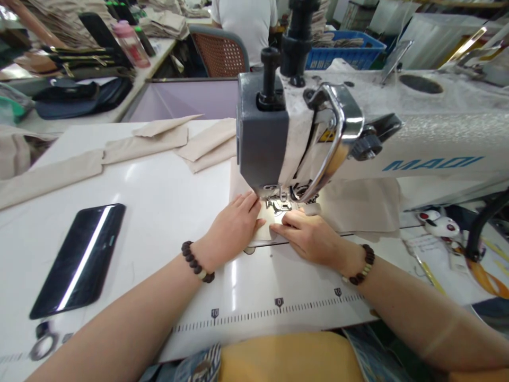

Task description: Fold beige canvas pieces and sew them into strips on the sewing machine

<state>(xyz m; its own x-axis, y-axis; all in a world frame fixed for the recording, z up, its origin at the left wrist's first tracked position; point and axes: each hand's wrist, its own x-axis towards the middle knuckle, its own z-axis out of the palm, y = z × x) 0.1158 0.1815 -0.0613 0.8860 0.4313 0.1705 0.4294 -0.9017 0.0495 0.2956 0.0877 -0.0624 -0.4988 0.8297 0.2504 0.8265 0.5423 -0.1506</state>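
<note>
A white sewing machine (397,138) stands on the white table (167,207), its grey head above the presser foot (278,203). A small beige cloth piece (265,232) lies under the foot. My left hand (233,228) rests flat on the cloth just left of the foot, fingers stretched out together. My right hand (308,233) lies on the cloth in front of the foot, fingers curled and pinching its edge. Both wrists carry dark bead bracelets.
A black phone (79,257) lies at the left. Beige cloth strips (139,146) stretch across the far left of the table, more beige cloth (363,204) under the machine arm. A person in white sits beyond on a chair (220,50). Small tools (439,225) lie at right.
</note>
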